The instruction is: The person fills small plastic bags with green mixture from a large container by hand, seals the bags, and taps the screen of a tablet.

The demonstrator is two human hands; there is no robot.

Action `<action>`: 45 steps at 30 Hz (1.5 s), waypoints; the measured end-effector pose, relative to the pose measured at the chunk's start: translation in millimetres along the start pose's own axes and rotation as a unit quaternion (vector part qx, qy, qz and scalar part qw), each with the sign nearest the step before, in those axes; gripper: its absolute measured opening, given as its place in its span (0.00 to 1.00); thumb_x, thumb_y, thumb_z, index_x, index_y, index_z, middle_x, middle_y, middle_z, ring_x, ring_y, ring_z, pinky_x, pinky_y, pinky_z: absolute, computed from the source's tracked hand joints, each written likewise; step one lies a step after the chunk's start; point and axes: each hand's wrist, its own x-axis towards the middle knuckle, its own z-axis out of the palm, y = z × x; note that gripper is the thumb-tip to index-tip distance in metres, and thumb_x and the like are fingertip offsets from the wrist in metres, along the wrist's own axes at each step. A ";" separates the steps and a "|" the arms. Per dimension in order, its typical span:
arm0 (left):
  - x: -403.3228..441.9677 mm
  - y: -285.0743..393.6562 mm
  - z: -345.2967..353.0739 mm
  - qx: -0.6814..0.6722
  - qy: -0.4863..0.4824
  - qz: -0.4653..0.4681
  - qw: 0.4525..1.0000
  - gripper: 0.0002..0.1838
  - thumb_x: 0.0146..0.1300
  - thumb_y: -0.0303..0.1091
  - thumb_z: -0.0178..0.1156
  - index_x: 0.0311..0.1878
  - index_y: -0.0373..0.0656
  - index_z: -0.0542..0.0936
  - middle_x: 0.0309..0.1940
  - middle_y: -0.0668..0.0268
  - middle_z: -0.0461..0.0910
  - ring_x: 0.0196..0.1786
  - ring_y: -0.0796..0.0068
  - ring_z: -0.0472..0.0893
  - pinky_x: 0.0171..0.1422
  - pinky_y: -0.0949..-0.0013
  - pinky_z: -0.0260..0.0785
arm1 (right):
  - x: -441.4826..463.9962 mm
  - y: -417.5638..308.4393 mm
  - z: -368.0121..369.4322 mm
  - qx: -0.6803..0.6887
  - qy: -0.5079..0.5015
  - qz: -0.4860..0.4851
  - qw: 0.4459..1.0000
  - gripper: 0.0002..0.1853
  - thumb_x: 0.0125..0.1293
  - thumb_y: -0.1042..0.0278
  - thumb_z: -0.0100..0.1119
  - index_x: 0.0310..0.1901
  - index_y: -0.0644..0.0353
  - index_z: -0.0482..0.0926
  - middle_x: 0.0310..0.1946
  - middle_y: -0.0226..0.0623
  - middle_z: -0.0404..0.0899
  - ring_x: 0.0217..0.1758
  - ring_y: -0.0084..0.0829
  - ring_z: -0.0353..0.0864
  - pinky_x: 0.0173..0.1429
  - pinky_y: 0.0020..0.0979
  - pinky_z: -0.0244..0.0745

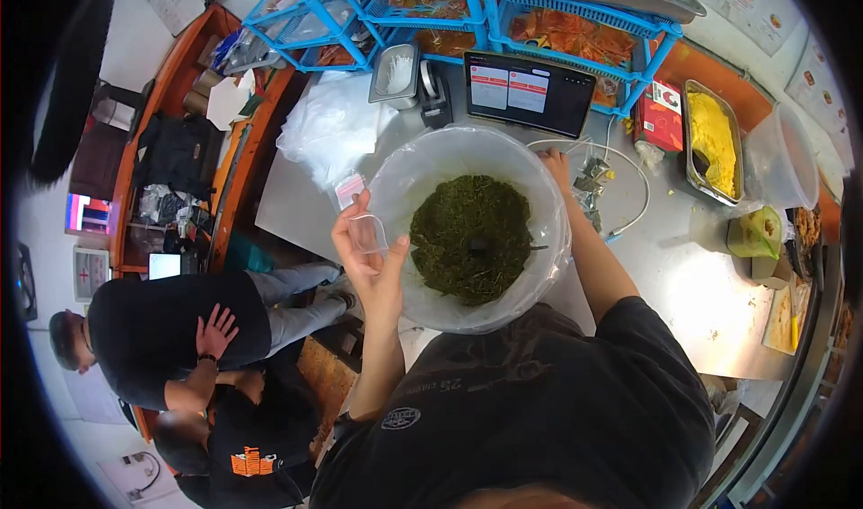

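In front of my body stands a large translucent bucket [387, 181], lined with clear plastic. Dark green, shredded dried leaf [472, 217] lies inside, with a small dark object [479, 247] on it that I cannot make out. My left hand [370, 266] is at the bucket's left rim, its fingers closed on a small clear plastic bag [367, 233]. Just beyond the fingertips is a small clear packet with a pink strip [349, 190]. My right hand [556, 166] reaches past the bucket's right side, close to small filled packets [591, 181]; its fingers are partly hidden.
A tablet [529, 94] stands behind the bucket, below blue racks [490, 15]. White plastic bags [333, 127] and a metal container [395, 76] lie left. On the right are a tray of yellow food [713, 141] and a white cable [643, 203]. Two people [180, 320] are at left.
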 end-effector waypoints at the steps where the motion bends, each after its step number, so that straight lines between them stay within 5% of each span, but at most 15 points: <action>1: -0.1 1.4 0.9 0.007 0.006 -0.001 1.000 0.35 0.54 0.20 0.63 0.64 0.44 0.59 0.71 0.53 0.57 0.74 0.62 0.55 0.77 0.58 0.39 | 0.1 -0.9 -2.6 0.002 0.000 0.001 1.000 0.10 0.54 0.61 0.53 0.26 0.51 0.84 0.32 0.29 0.80 0.43 0.36 0.75 0.49 0.40 0.65; 11: 0.4 2.6 1.1 0.022 0.015 -0.009 1.000 0.25 0.56 0.21 0.62 0.58 0.43 0.68 0.71 0.54 0.55 0.71 0.63 0.59 0.73 0.60 0.50 | -0.9 0.4 2.8 -0.005 -0.003 0.007 1.000 0.10 0.54 0.61 0.53 0.28 0.49 0.84 0.32 0.28 0.81 0.44 0.34 0.75 0.49 0.40 0.65; 23: 1.1 0.3 0.5 0.068 0.012 -0.003 0.998 0.19 0.59 0.23 0.61 0.53 0.43 0.71 0.65 0.55 0.64 0.67 0.67 0.65 0.71 0.62 0.53 | 0.2 -1.4 -2.8 -0.004 -0.013 0.016 1.000 0.10 0.53 0.61 0.54 0.28 0.50 0.85 0.33 0.28 0.81 0.44 0.35 0.75 0.49 0.40 0.66; 29: -1.5 3.3 2.7 0.021 0.011 -0.023 0.999 0.23 0.62 0.26 0.60 0.59 0.42 0.65 0.57 0.53 0.75 0.62 0.70 0.69 0.63 0.69 0.58 | -1.9 3.4 8.2 0.004 0.001 0.008 1.000 0.09 0.54 0.61 0.53 0.26 0.50 0.84 0.33 0.28 0.81 0.44 0.35 0.75 0.49 0.40 0.66; 38: -0.6 2.6 3.4 0.023 0.037 -0.011 0.999 0.31 0.60 0.24 0.60 0.65 0.41 0.60 0.65 0.51 0.69 0.66 0.70 0.67 0.66 0.70 0.58 | -1.9 3.3 8.1 -0.008 0.010 0.003 1.000 0.10 0.54 0.61 0.53 0.26 0.49 0.84 0.31 0.29 0.80 0.43 0.35 0.75 0.48 0.40 0.66; 41: -1.0 1.4 2.2 -0.004 0.022 -0.029 0.999 0.34 0.59 0.21 0.61 0.67 0.42 0.56 0.69 0.50 0.62 0.72 0.66 0.59 0.74 0.65 0.46 | -1.9 2.7 7.2 -0.011 0.012 0.004 1.000 0.10 0.54 0.61 0.53 0.26 0.49 0.84 0.32 0.29 0.80 0.43 0.35 0.75 0.48 0.40 0.65; 45: 0.0 7.3 5.9 0.024 0.001 -0.017 1.000 0.35 0.58 0.21 0.62 0.67 0.41 0.58 0.69 0.51 0.61 0.73 0.65 0.58 0.74 0.64 0.47 | -1.6 -0.1 0.8 -0.005 0.011 0.005 1.000 0.10 0.54 0.60 0.53 0.26 0.49 0.84 0.32 0.28 0.80 0.43 0.35 0.75 0.49 0.39 0.65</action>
